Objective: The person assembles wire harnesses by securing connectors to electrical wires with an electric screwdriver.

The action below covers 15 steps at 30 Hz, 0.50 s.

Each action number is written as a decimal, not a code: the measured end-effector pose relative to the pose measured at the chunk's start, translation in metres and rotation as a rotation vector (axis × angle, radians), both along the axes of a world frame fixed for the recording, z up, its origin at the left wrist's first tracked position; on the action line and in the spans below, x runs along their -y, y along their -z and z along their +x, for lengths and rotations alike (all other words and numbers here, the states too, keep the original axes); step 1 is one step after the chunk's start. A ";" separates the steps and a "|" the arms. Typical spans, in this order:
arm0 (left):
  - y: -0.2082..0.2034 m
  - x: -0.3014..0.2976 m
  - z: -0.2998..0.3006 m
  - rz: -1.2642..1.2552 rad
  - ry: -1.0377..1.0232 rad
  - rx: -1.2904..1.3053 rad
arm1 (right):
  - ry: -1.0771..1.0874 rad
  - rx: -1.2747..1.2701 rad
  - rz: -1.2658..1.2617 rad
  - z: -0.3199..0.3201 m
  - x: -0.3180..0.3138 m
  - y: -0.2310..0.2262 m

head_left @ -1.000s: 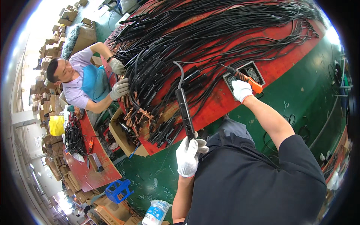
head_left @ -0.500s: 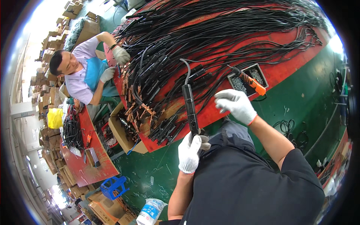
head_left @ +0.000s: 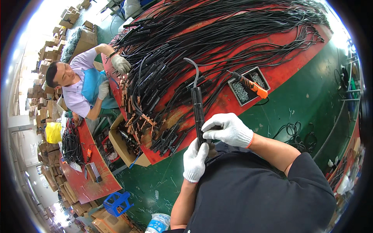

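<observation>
A long black plastic handle (head_left: 197, 105) with a grey-black cable (head_left: 193, 68) curving from its far end stands before me, slightly tilted. My left hand (head_left: 194, 160), in a white glove, is closed around its near end. My right hand (head_left: 231, 131), gloved too, is closed with thumb and forefinger against the handle's right side, just above the left hand. Whether a small part is between those fingertips cannot be made out. An orange and black electric screwdriver (head_left: 252, 87) lies across a tray of small screws (head_left: 240, 92) on the red table (head_left: 287, 70).
Black handles (head_left: 153, 75) and long black cables (head_left: 241, 31) cover much of the table. Copper parts (head_left: 134, 120) lie at its left end, beside an open carton (head_left: 138, 158). A co-worker (head_left: 77, 85) in a blue apron works there. A blue stool (head_left: 117, 203) stands on the green floor.
My right hand has come from near the screw tray, fingers apart, down to the handle, where its fingers are closed. The left hand keeps its hold. The co-worker's lower hand has shifted left.
</observation>
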<state>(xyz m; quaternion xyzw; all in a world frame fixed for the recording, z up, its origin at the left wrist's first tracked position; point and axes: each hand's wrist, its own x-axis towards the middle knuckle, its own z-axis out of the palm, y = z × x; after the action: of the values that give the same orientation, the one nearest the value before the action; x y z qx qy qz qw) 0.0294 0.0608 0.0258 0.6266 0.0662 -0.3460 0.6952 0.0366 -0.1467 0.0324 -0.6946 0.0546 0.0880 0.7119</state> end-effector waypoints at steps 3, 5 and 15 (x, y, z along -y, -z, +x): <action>-0.001 0.002 0.000 0.010 0.021 -0.005 | 0.045 -0.039 0.081 -0.003 -0.001 0.000; -0.004 0.003 0.000 0.020 0.027 0.000 | 0.042 -0.005 0.046 -0.005 -0.002 0.000; -0.009 0.006 0.002 0.086 0.072 0.108 | 0.074 -0.207 0.094 -0.001 -0.015 -0.004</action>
<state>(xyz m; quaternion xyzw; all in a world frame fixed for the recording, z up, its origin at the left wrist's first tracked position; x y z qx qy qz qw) 0.0316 0.0551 0.0351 0.6757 0.0208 -0.3335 0.6571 0.0353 -0.1313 0.0364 -0.6451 0.1494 0.1354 0.7370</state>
